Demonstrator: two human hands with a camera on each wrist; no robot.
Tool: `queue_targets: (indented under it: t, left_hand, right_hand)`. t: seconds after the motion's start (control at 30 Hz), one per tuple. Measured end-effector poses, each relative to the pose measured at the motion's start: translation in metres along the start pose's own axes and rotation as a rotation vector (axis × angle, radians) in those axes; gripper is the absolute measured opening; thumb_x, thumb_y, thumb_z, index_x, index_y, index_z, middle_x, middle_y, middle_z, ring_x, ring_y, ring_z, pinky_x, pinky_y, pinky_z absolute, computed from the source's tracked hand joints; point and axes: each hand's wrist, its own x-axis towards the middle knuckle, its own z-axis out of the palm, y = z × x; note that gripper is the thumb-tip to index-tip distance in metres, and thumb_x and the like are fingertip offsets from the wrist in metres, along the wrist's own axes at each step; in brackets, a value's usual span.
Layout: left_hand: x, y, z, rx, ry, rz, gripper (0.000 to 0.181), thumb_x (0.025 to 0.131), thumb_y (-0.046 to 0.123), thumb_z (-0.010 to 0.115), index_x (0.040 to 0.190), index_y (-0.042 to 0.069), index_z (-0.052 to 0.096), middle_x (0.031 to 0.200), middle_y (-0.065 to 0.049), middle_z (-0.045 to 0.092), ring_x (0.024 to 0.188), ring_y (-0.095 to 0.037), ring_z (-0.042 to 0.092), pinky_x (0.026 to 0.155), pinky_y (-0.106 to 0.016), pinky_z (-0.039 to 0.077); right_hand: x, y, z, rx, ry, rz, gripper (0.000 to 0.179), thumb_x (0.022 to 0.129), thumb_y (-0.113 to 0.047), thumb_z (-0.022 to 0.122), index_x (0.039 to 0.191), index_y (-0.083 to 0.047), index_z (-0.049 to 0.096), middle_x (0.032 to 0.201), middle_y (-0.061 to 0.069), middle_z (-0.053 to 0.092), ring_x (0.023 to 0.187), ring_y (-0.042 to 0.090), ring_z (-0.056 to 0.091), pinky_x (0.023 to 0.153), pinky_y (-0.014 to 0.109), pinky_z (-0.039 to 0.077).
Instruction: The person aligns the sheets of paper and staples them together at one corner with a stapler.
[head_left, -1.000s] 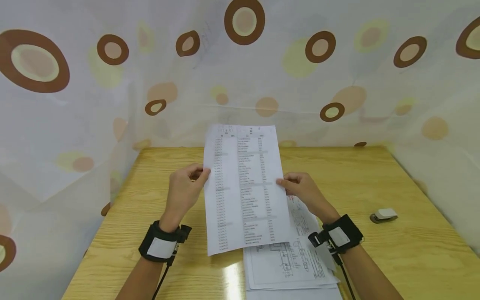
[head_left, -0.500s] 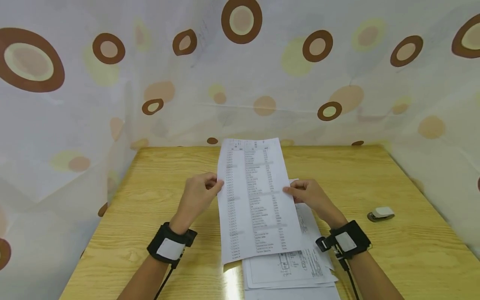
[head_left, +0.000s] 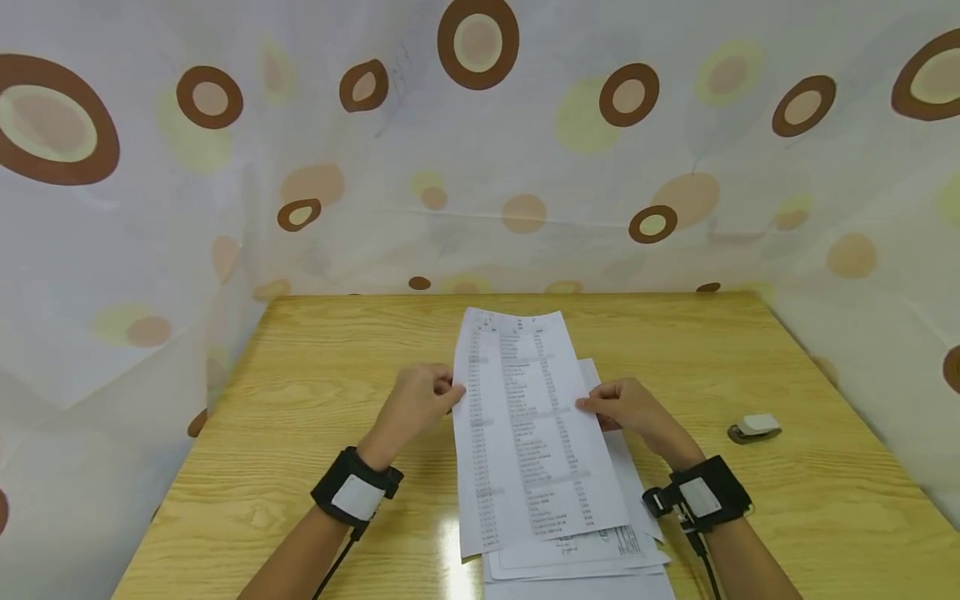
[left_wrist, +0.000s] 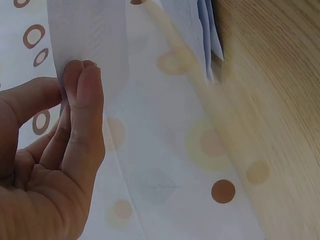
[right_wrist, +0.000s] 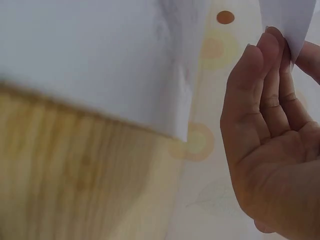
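Observation:
A printed sheet of paper (head_left: 517, 442) with columns of small text is held up between both hands, tilted above a paper stack (head_left: 577, 587). My left hand (head_left: 417, 406) pinches its left edge between thumb and fingers. The right edge is pinched by my right hand (head_left: 637, 412). In the left wrist view the left hand (left_wrist: 65, 135) grips the sheet (left_wrist: 90, 40) with the thumb on one side and fingers on the other. The right wrist view has the right hand (right_wrist: 275, 130) pinching the sheet's edge (right_wrist: 287, 20). Most of the stack is hidden behind the sheet.
A small stapler (head_left: 754, 428) with a white top lies on the wooden table (head_left: 337, 350) to the right of the paper. A pale curtain (head_left: 480, 167) with brown ring patterns encloses the table at the back and sides. Each wrist wears a black strap (head_left: 356, 492) with a cable.
Both hands have lowered the printed sheet and shifted it to the right, so that it covers more of the stack. Both hands keep their pinch on it.

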Motion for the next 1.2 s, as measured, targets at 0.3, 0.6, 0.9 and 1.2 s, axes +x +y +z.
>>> queue_targets:
  t: [0.3, 0.6, 0.9, 1.2]
  left_hand:
    - [0.006, -0.002, 0.015, 0.039, -0.117, -0.034, 0.007, 0.091, 0.003, 0.070, 0.095, -0.003, 0.073, 0.074, -0.002, 0.068, 0.058, -0.010, 0.055, 0.049, -0.021, 0.037]
    - [0.010, -0.003, 0.026, 0.053, -0.162, -0.058, 0.008, 0.092, 0.003, 0.069, 0.097, -0.003, 0.072, 0.074, -0.001, 0.067, 0.058, -0.010, 0.057, 0.050, -0.021, 0.040]
    - [0.013, -0.006, 0.031, 0.056, -0.176, -0.097, 0.006, 0.093, 0.005, 0.069, 0.093, -0.001, 0.071, 0.073, 0.000, 0.065, 0.057, -0.010, 0.055, 0.049, -0.022, 0.039]
    - [0.013, -0.008, 0.035, 0.106, -0.178, -0.078, 0.012, 0.091, 0.007, 0.071, 0.082, 0.000, 0.070, 0.069, -0.001, 0.063, 0.053, -0.010, 0.051, 0.047, -0.021, 0.037]
  right_hand:
    - [-0.006, 0.015, -0.003, -0.075, 0.018, 0.040, 0.026, 0.094, -0.026, 0.071, 0.096, 0.000, 0.075, 0.081, 0.006, 0.067, 0.072, 0.019, 0.060, 0.064, 0.031, 0.049]
    - [-0.011, 0.021, -0.004, -0.109, -0.011, 0.045, 0.025, 0.094, -0.025, 0.070, 0.082, -0.003, 0.071, 0.065, 0.002, 0.056, 0.056, 0.015, 0.046, 0.052, 0.025, 0.037]
    - [-0.016, 0.021, -0.006, -0.124, -0.016, 0.067, 0.025, 0.095, -0.022, 0.068, 0.078, -0.004, 0.067, 0.063, 0.000, 0.052, 0.059, 0.015, 0.046, 0.054, 0.026, 0.038]
    - [-0.017, 0.024, -0.007, -0.133, -0.013, 0.106, 0.024, 0.097, -0.020, 0.065, 0.079, -0.004, 0.067, 0.062, 0.000, 0.051, 0.058, 0.014, 0.046, 0.054, 0.025, 0.035]
